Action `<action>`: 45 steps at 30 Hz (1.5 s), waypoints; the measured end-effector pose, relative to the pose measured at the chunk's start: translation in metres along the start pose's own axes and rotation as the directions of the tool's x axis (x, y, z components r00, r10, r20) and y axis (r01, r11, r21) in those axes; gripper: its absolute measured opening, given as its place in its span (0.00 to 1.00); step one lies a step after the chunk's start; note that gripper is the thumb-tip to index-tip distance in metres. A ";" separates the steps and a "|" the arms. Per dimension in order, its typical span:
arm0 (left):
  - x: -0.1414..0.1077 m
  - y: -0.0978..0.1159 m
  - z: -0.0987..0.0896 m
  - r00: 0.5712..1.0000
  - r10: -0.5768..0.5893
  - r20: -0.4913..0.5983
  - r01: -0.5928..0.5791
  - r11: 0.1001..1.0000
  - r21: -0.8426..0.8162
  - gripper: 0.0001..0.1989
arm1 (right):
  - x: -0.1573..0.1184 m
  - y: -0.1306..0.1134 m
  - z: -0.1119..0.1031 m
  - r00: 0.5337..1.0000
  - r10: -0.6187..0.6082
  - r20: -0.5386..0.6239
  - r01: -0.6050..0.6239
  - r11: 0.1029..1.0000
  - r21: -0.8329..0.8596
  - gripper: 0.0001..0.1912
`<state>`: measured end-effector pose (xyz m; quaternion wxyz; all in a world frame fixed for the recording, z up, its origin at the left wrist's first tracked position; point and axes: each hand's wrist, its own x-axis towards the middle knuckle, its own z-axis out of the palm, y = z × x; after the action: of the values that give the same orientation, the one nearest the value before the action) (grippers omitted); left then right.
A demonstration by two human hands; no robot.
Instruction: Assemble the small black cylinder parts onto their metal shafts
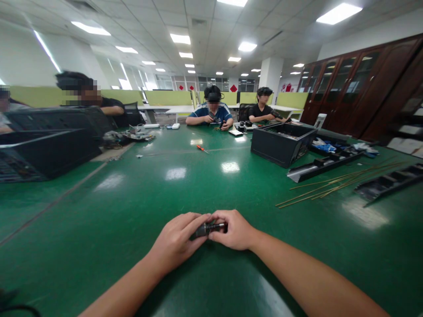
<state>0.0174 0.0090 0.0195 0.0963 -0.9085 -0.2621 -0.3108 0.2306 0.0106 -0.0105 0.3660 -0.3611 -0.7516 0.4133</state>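
Observation:
Near the front of the green table (158, 185), both my hands meet around a dark cylindrical tool with a shiny metal shaft (202, 230), which looks like a screwdriver. My left hand (180, 235) is closed over its thick dark body. Around the shaft end curl the fingers of my right hand (233, 231); a small reddish bit shows beside its palm. The fingers cover much of the tool, so its full shape is hidden. Farther off lies an orange-handled screwdriver (200, 148), apart from my hands.
A black computer case (274, 145) stands at right, near black metal rails (325, 165) and thin brass-coloured rods (317, 191). More dark cases (56, 154) stand at left beside loose electronic parts (135, 134). Co-workers (211, 110) sit across and along the table.

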 end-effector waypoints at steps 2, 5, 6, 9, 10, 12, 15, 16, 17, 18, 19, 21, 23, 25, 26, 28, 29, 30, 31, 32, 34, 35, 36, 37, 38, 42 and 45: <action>-0.001 0.000 0.001 1.000 -0.020 0.017 0.020 1.000 -0.021 0.21 | 0.000 0.002 0.001 1.000 0.017 -0.004 -0.017 1.000 -0.001 0.12; -0.003 0.000 0.003 0.997 -0.062 0.045 0.065 0.997 -0.053 0.21 | 0.000 0.004 0.001 1.000 0.014 -0.007 -0.014 1.000 -0.011 0.10; -0.004 0.000 0.004 0.996 -0.072 0.059 0.075 0.995 -0.061 0.19 | -0.001 0.004 0.001 1.000 0.007 -0.007 -0.008 1.000 -0.024 0.09; -0.006 -0.001 0.006 0.991 -0.087 0.105 0.096 0.992 -0.086 0.13 | -0.002 0.005 0.000 1.000 -0.018 -0.006 0.018 0.995 -0.099 0.09; -0.006 -0.001 0.006 0.989 -0.092 0.115 0.103 0.990 -0.093 0.11 | -0.002 0.005 -0.001 1.000 -0.026 -0.003 0.026 0.991 -0.130 0.09; -0.007 -0.001 0.007 0.987 -0.108 0.120 0.120 0.987 -0.104 0.11 | -0.002 0.004 -0.002 0.999 -0.039 0.007 0.040 0.982 -0.184 0.09; -0.006 0.000 0.006 0.985 -0.118 0.125 0.133 0.983 -0.123 0.10 | -0.002 0.003 -0.002 0.998 -0.056 0.016 0.058 0.973 -0.223 0.09; -0.006 0.000 0.006 0.984 -0.121 0.128 0.137 0.982 -0.129 0.10 | -0.002 0.003 -0.003 0.998 -0.064 0.018 0.066 0.972 -0.227 0.09; -0.006 0.000 0.006 0.984 -0.123 0.131 0.141 0.981 -0.132 0.10 | -0.002 0.002 -0.003 0.997 -0.072 0.019 0.074 0.971 -0.226 0.09; -0.006 0.000 0.006 0.983 -0.125 0.134 0.143 0.981 -0.134 0.10 | -0.002 0.002 -0.003 0.997 -0.079 0.020 0.081 0.971 -0.224 0.09; -0.006 0.000 0.006 0.983 -0.126 0.136 0.144 0.980 -0.135 0.10 | -0.002 0.001 -0.003 0.996 -0.083 0.023 0.086 0.971 -0.223 0.09; -0.007 0.000 0.006 0.981 -0.127 0.144 0.147 0.980 -0.135 0.10 | -0.002 0.001 -0.003 0.996 -0.087 0.031 0.092 0.970 -0.225 0.09; -0.007 0.000 0.006 0.981 -0.124 0.151 0.146 0.980 -0.138 0.10 | -0.002 0.000 -0.003 0.995 -0.099 0.035 0.104 0.967 -0.234 0.09; -0.007 -0.001 0.006 0.982 -0.122 0.143 0.142 0.981 -0.136 0.10 | -0.002 -0.001 -0.004 0.992 -0.117 0.043 0.124 0.961 -0.247 0.09; -0.007 -0.001 0.006 0.984 -0.120 0.134 0.138 0.981 -0.134 0.11 | -0.002 -0.002 -0.004 0.992 -0.121 0.045 0.128 0.960 -0.249 0.10; -0.006 -0.002 0.005 0.987 -0.107 0.116 0.122 0.984 -0.131 0.11 | -0.002 -0.003 -0.005 0.993 -0.110 0.050 0.118 0.964 -0.238 0.11; -0.006 -0.002 0.005 0.989 -0.100 0.109 0.114 0.985 -0.130 0.11 | -0.002 -0.003 -0.005 0.994 -0.096 0.048 0.105 0.969 -0.225 0.10; -0.006 -0.002 0.005 0.990 -0.094 0.104 0.108 0.985 -0.132 0.11 | -0.003 -0.003 -0.005 0.996 -0.082 0.043 0.089 0.973 -0.211 0.11; -0.006 -0.003 0.005 0.991 -0.089 0.100 0.103 0.986 -0.134 0.10 | -0.003 -0.003 -0.004 0.997 -0.069 0.036 0.075 0.977 -0.201 0.12; -0.007 -0.003 0.005 0.991 -0.088 0.097 0.101 0.986 -0.134 0.10 | -0.004 -0.003 -0.004 0.998 -0.059 0.027 0.064 0.979 -0.195 0.13; -0.007 -0.003 0.005 0.992 -0.090 0.093 0.101 0.987 -0.128 0.10 | -0.005 -0.001 -0.002 0.999 -0.048 0.007 0.049 0.979 -0.196 0.13; -0.008 -0.004 0.005 0.992 -0.091 0.092 0.102 0.987 -0.127 0.10 | -0.005 0.000 -0.001 0.999 -0.047 0.001 0.046 0.979 -0.200 0.12; -0.008 -0.004 0.005 0.991 -0.091 0.094 0.103 0.987 -0.127 0.10 | -0.005 0.000 0.000 0.999 -0.050 -0.003 0.048 0.978 -0.204 0.11; -0.008 -0.004 0.005 0.991 -0.090 0.096 0.102 0.986 -0.130 0.11 | -0.004 0.001 0.000 0.998 -0.057 -0.006 0.054 0.976 -0.209 0.10; -0.008 -0.004 0.006 0.991 -0.089 0.098 0.102 0.986 -0.134 0.11 | -0.004 0.001 0.001 0.998 -0.068 -0.008 0.065 0.974 -0.217 0.09; -0.009 -0.005 0.008 0.990 -0.090 0.104 0.104 0.985 -0.140 0.11 | -0.003 0.002 0.001 0.991 -0.131 -0.011 0.123 0.955 -0.270 0.07; -0.010 -0.005 0.008 0.989 -0.090 0.113 0.106 0.984 -0.140 0.11 | -0.003 0.003 0.000 0.984 -0.177 -0.005 0.166 0.932 -0.323 0.06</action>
<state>0.0126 0.0121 0.0071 0.0001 -0.9144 -0.2879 -0.2848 0.2329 0.0094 -0.0138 0.3493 -0.3560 -0.8312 0.2457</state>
